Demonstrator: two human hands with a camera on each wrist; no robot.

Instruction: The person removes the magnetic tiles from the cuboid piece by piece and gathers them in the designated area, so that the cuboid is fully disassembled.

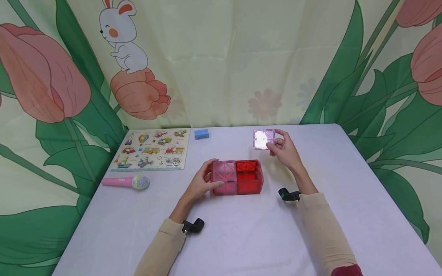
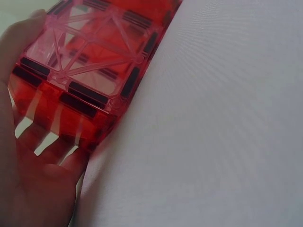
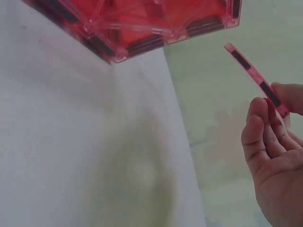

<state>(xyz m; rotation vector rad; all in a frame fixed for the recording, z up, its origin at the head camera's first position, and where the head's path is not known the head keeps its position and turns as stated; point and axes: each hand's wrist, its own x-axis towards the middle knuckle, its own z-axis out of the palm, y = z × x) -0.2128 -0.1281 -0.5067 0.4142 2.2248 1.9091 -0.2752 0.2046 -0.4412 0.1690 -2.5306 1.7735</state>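
The right hand (image 1: pixel 284 151) pinches a clear pink tile (image 1: pixel 259 138) between thumb and fingers; it sits at one o'clock from the box, apart from it, glare bright on its face. The right wrist view shows this tile edge-on, with black strips along its side.

The left hand (image 1: pixel 200 184) grips the red box (image 1: pixel 251 186) at its nine o'clock end, thumb on the near side, its fingers visible through the clear red wall. A pink top (image 1: pixel 224 170) covers the box's nine o'clock half; the three o'clock half is open.

Taking the box as centre, a blue block (image 1: pixel 202 134) lies near eleven o'clock, by the far edge of the table (image 1: pixel 248 237). Between nine and ten, just beside the block, is a picture board (image 1: pixel 150 149) of vehicles. A pink mic (image 1: pixel 126 182) lies at nine o'clock, below the board, head toward the box. The backdrop (image 1: pixel 214 61), printed with tulips and a rabbit, rises beyond at twelve.
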